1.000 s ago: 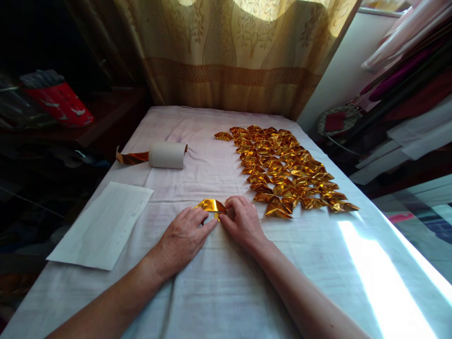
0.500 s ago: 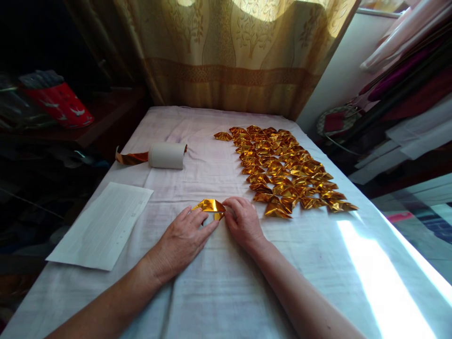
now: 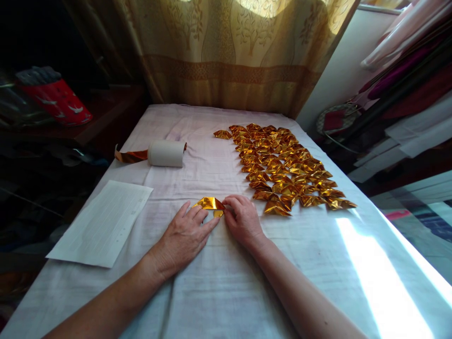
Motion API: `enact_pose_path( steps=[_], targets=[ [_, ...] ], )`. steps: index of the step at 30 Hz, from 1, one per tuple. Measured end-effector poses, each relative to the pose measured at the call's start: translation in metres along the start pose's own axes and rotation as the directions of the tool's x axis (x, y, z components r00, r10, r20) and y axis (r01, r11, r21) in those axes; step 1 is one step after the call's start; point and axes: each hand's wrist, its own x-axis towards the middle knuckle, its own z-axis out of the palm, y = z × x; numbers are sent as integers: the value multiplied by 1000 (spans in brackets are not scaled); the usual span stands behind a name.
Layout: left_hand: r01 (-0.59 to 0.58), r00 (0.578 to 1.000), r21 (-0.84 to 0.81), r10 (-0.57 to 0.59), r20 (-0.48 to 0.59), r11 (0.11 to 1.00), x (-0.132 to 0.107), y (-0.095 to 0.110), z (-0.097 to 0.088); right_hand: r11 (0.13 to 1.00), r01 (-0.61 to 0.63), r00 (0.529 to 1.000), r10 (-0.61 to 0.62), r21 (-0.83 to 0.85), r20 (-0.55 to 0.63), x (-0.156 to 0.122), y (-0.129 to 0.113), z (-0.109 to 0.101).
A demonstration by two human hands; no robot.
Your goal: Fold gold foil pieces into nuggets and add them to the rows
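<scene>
A shiny gold foil paper piece (image 3: 209,203), partly folded, lies on the cloth-covered table between my hands. My left hand (image 3: 183,235) holds its near left side, fingertips on top and thumb along the near edge. At its right corner, my right hand (image 3: 244,218) pinches the foil between thumb and curled fingers. Part of the foil is hidden under the fingers. Several rows of folded gold foil ingots (image 3: 282,165) stand to the right, just beyond my right hand.
A pale roll (image 3: 166,154) with a coppery foil strip (image 3: 131,156) lies back left. Nearer is a printed paper sheet (image 3: 102,223). A red pen holder (image 3: 58,101) stands on a dark side surface. A gold curtain (image 3: 226,80) hangs behind the table (image 3: 226,296).
Both hands stay at the same place on the foil. The foil's near flap shows a slightly different shape below its upper edge. The whole view has shifted slightly.
</scene>
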Motion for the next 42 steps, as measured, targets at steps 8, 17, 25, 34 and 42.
enact_pose_path(
  steps=[8,17,25,34,42],
  targets=[
    [-64,998,-54,62,-28,997,-6,-8,2,999,26,1000,-25,-18,16,0,0,-2],
    [-71,994,-227,49,-101,971,-7,-28,6,983,169,986,-168,-73,23,-3,-1,-4],
    [34,985,-452,-106,-136,891,-7,-45,17,965,256,965,-252,-58,69,-3,-4,-10],
    [23,985,-329,-78,-154,944,-8,-54,16,963,248,962,-232,-105,142,-2,-8,-16],
    [23,982,-281,-74,-174,959,-7,-53,19,963,258,958,-245,-76,150,-2,-6,-15]
  ],
)
